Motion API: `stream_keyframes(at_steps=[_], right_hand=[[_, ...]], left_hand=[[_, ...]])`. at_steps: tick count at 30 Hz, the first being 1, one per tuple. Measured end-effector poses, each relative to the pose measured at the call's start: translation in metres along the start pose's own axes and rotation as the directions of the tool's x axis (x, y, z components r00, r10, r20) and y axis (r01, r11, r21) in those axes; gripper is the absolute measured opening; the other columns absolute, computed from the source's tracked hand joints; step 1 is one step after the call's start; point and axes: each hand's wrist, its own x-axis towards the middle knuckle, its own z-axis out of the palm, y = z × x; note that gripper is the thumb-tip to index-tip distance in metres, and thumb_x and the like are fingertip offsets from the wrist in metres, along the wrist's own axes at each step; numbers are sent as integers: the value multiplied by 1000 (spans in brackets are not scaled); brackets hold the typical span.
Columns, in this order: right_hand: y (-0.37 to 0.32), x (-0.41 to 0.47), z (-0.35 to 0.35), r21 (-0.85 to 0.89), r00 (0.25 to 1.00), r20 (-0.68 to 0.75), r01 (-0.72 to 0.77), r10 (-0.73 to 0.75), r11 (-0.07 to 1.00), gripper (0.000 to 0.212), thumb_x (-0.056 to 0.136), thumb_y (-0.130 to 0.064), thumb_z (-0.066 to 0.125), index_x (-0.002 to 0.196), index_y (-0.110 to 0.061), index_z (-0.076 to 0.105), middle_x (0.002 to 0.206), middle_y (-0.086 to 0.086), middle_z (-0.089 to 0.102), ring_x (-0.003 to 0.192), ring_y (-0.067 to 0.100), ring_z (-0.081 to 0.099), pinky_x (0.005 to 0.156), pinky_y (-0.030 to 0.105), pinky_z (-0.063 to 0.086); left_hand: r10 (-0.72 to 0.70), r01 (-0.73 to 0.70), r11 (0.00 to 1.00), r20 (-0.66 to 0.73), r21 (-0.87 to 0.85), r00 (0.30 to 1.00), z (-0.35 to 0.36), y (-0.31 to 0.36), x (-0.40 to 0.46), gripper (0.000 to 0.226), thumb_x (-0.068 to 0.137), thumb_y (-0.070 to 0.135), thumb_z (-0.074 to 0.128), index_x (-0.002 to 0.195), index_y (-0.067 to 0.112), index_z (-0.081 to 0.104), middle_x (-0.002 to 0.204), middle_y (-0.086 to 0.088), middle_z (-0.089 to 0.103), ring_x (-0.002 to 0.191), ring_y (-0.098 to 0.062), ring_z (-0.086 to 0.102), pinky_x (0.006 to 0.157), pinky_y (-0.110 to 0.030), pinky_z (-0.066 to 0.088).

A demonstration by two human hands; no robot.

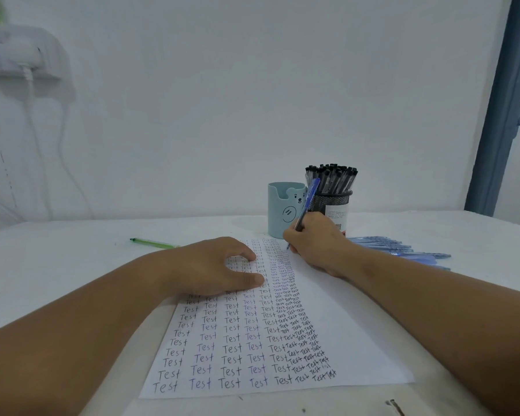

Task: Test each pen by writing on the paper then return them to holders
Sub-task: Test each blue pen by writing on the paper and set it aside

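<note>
A white paper (351,334) covered with columns of the word "Test" lies on the table in front of me. My right hand (315,243) grips a blue pen (308,202) with its tip on the paper's far edge. My left hand (213,267) rests on the upper left of the sheet, fingers loosely curved. Behind the paper stand a light blue bear holder (282,210) and a black mesh holder (332,201) filled with several black-capped pens. Several blue pens (403,250) lie in a pile to the right of my right hand.
A green pen (153,243) lies on the white table (72,250) to the left, beyond my left hand. A white wall rises behind the table, with a shelf and hanging cables (30,82) at the far left. A grey-blue frame (502,109) stands at the right.
</note>
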Motion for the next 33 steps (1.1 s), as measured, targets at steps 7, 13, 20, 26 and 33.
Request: stream_keyframes(at_steps=[7,13,20,26,33], right_hand=[[1,0,1,18,1000,0,-9,9,1000,8,93,-16,58,87,-11,61,99,4,65,83,19,56,54,21,36],[2,1,1,0,1000,-28,-9,9,1000,8,93,-18,58,97,-11,61,94,2,63,71,13,52,50,18,34],[-10,-3,-20,559,992,-101,0,68,829,45,107,-40,43,86,-6,64,65,4,55,51,13,45,44,23,35],[-2,2,-38,204,956,-265,179,-122,962,14,104,-20,45,101,-23,58,87,9,65,82,24,62,68,35,51],[-6,-3,-27,270,953,-166,291,-253,918,28,102,-5,39,108,-26,56,79,4,60,69,17,53,63,40,47]], left_hand=[[4,-4,1000,1,9,1000,0,-1,0,59,84,68,58,138,46,48,151,25,34,140,-2,31,116,-27,25],[4,-4,1000,-4,5,1000,1,-3,3,59,83,69,59,137,47,48,151,26,34,140,-2,31,116,-27,25],[16,-16,1000,-10,-2,1000,1,-7,4,60,81,72,59,135,48,49,150,27,35,140,-1,32,117,-31,26],[15,-15,1000,-2,1,1000,2,-9,5,62,80,74,58,136,50,48,149,30,33,140,-1,31,117,-31,26],[19,-19,1000,3,4,1000,2,-9,5,61,81,73,58,137,49,47,151,28,33,140,-1,31,117,-30,26]])
